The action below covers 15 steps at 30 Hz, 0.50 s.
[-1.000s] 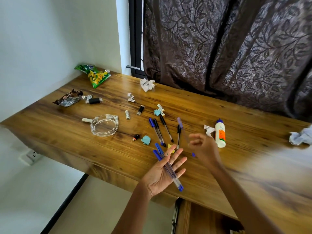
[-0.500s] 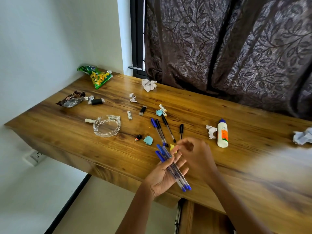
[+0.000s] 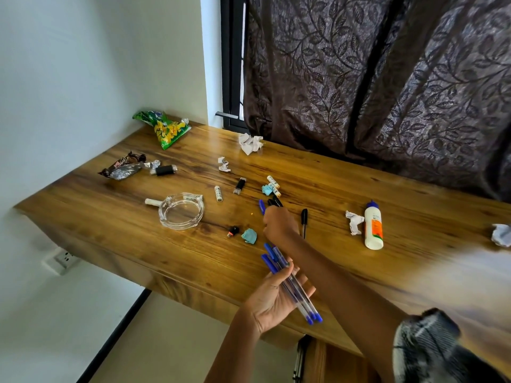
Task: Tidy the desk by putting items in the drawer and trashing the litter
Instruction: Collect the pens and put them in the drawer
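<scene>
My left hand [image 3: 272,299] is palm up at the desk's front edge and holds a bundle of blue pens [image 3: 293,288], caps pointing away from me. Farther in, my right hand [image 3: 279,223] is curled down over a blue pen [image 3: 261,206] and black pens [image 3: 275,201] lying on the wooden desk [image 3: 318,189]; only their caps show past the fingers. One black pen [image 3: 304,219] lies alone just right of that hand. The top of a drawer unit [image 3: 320,360] shows under the desk edge.
Litter includes a green snack bag [image 3: 168,129], a chocolate wrapper [image 3: 121,168], crumpled papers [image 3: 250,143] [image 3: 354,222] [image 3: 502,234] and teal scraps [image 3: 249,235]. A glass ashtray [image 3: 181,211], a glue bottle [image 3: 373,226], a lighter [image 3: 164,170], a USB stick [image 3: 240,185] and batteries [image 3: 218,193] also lie here.
My right hand laid another blue pen into my left hand, then reached forward onto the pens on the desk. My left hand kept its place with the growing bundle.
</scene>
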### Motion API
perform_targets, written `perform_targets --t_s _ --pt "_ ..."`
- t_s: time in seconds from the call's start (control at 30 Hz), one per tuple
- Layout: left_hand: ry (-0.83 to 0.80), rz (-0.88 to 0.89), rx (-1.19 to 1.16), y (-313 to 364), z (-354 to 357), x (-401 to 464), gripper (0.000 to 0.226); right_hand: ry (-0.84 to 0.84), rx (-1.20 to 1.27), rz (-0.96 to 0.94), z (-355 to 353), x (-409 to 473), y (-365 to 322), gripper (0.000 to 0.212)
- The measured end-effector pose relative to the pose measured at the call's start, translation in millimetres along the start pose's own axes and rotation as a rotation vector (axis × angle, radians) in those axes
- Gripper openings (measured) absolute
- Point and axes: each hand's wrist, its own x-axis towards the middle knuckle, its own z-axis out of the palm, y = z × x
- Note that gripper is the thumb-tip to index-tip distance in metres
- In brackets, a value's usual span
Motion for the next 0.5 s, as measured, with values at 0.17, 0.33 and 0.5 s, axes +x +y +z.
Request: perform_targets --t_s 0.17,0.33,0.5 --pt "-0.087 0.028 0.019 0.9 6.9 -5.5 0.050 0.080 0.331 0.043 -31.8 -18.8 16.5 0.021" --pt "-0.137 0.032 0.071 2.0 5.8 -0.9 0.069 -0.033 0.458 0.014 -68.9 -85.3 61.3 0.018" --pt "-0.159 0.042 0.042 -1.5 4.5 0.3 0.055 -0.287 0.470 0.004 -47.8 -127.4 77.8 0.019"
